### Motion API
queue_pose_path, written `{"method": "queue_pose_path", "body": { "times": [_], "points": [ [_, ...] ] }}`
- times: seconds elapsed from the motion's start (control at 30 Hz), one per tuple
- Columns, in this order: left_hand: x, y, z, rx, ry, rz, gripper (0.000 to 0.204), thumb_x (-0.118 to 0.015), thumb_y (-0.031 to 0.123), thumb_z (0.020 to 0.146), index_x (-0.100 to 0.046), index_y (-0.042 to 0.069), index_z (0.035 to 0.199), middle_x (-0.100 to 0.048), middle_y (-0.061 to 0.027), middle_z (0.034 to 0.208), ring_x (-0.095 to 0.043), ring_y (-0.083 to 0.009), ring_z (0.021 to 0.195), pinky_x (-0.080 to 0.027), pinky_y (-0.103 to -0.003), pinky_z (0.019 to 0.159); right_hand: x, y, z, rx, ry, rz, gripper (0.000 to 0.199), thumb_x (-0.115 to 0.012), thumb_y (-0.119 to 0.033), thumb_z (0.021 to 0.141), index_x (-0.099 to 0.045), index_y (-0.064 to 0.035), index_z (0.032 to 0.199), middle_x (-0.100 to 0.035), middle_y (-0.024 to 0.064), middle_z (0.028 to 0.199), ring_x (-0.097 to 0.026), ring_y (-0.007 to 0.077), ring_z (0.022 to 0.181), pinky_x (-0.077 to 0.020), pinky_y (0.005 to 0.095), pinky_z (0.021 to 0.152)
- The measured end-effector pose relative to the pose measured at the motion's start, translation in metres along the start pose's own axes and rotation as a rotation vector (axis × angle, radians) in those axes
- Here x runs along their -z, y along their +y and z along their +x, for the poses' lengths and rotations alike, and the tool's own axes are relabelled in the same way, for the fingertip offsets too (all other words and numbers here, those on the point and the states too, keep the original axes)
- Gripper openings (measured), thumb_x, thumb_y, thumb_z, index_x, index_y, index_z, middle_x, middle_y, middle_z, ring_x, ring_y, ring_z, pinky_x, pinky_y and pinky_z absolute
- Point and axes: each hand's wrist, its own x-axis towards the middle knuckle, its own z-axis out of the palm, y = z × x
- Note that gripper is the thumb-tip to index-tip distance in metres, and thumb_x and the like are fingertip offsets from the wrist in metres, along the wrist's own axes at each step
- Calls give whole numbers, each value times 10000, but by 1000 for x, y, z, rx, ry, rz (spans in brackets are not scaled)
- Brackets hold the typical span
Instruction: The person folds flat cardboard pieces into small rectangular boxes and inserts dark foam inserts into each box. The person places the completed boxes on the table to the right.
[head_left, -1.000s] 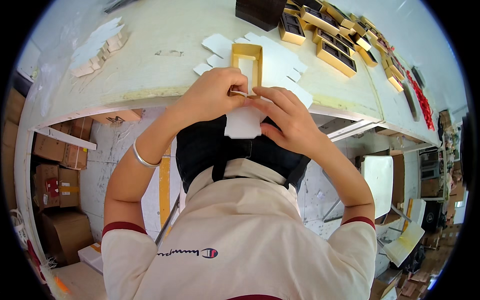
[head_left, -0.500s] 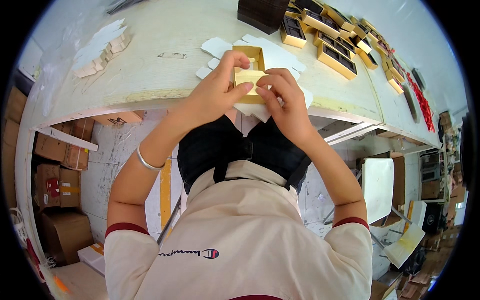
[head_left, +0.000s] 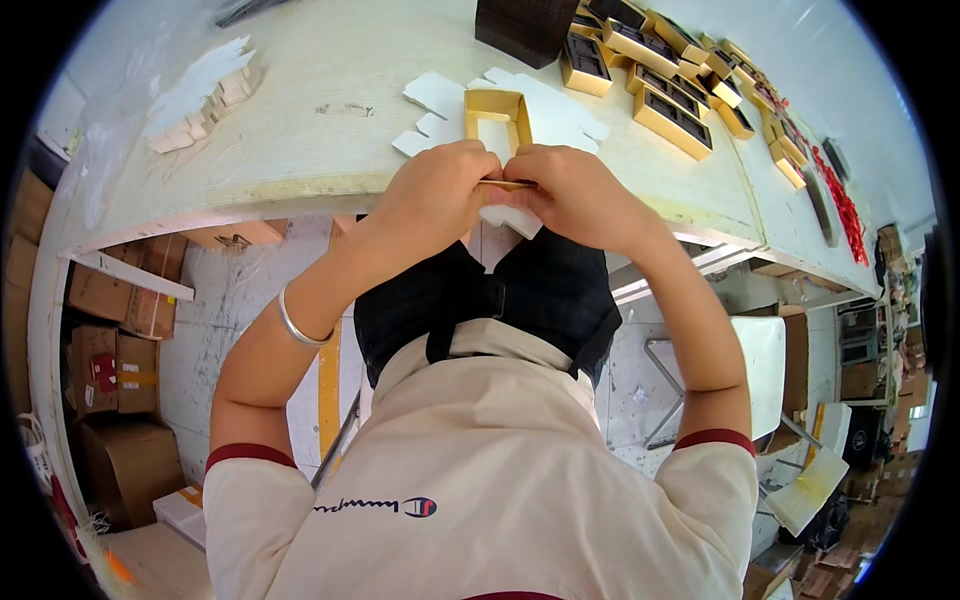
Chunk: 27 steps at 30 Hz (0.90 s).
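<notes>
Both hands closed on the near end of a gold box frame (head_left: 497, 120): left hand (head_left: 440, 190) and right hand (head_left: 570, 190) meet knuckle to knuckle, pinching its near edge at the front lip of the surface (head_left: 330, 120). The frame lies flat on white die-cut card blanks (head_left: 560, 105), and a white card piece (head_left: 508, 218) pokes out below the hands. Silver bracelet (head_left: 297, 322) on left wrist. Row of gold boxes with dark inserts (head_left: 670, 95) sits far right; small white folded pieces (head_left: 205, 95) far left.
</notes>
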Motion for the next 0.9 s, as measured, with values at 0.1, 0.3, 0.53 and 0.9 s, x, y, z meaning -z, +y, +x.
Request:
{"method": "queue_pose_path", "body": {
  "times": [0.1, 0.3, 0.53, 0.9],
  "points": [
    [2, 4, -4, 30, -38, 56, 133, -627, 125, 809, -595, -1, 839, -563, -118, 797, -561, -316, 706, -443, -373, 615, 8, 9, 1, 100, -65, 18, 140, -646, -144, 787, -639, -34, 873, -586, 102, 856, -581, 302, 810, -457, 377, 718],
    [2, 6, -4, -91, -25, 214, 102, -588, 122, 835, -587, 22, 812, -560, -105, 803, -577, -323, 711, -456, -380, 619, 17, 22, 13, 147, -132, 46, 138, -650, -91, 801, -623, -35, 924, -581, 79, 901, -553, 228, 773, -448, 332, 689],
    [4, 6, -1, -68, -75, 209, 94, -577, 118, 842, -598, 29, 819, -567, -103, 809, -580, -319, 712, -461, -378, 627, 43, 52, 77, -119, -147, -200, 219, -661, -169, 749, -597, -41, 915, -590, 111, 896, -571, 205, 785, -462, 301, 696],
    [6, 10, -1, -124, 3, 227, 273, -679, 284, 766, -595, 27, 799, -560, -96, 787, -555, -289, 761, -443, -384, 649, 21, 39, 131, -359, -476, -472, 167, -574, -94, 738, -605, 38, 836, -636, 179, 738, -646, 264, 671, -498, 341, 561]
  ]
}}
